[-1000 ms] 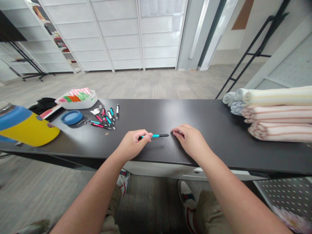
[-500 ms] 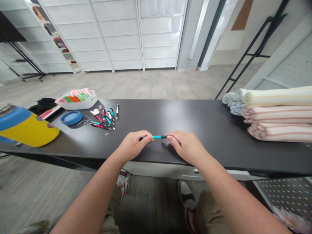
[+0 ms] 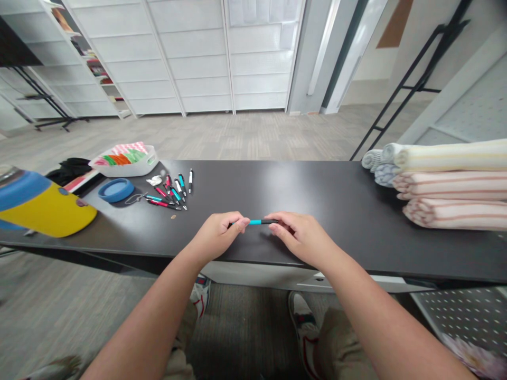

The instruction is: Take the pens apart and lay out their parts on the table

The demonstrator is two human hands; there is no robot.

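Note:
A turquoise and black pen (image 3: 255,222) is held level, just above the front part of the dark table (image 3: 332,211). My left hand (image 3: 222,232) pinches its turquoise end between thumb and fingers. At the black end, my right hand (image 3: 301,233) has its thumb and fingertips around the pen, covering the tip. Several more pens (image 3: 170,194), in red, turquoise, white and black, lie in a loose pile to the left of my hands.
Left on the table are a blue lid (image 3: 116,190), a white basket (image 3: 132,168) with colourful cloth-like items, a crumpled white piece (image 3: 154,180) and a yellow and blue container (image 3: 43,206). Rolled striped towels (image 3: 455,184) are stacked on the right.
The fingers of my right hand have shifted slightly and loosened around the black end of the pen. My left hand keeps nearly the same place.

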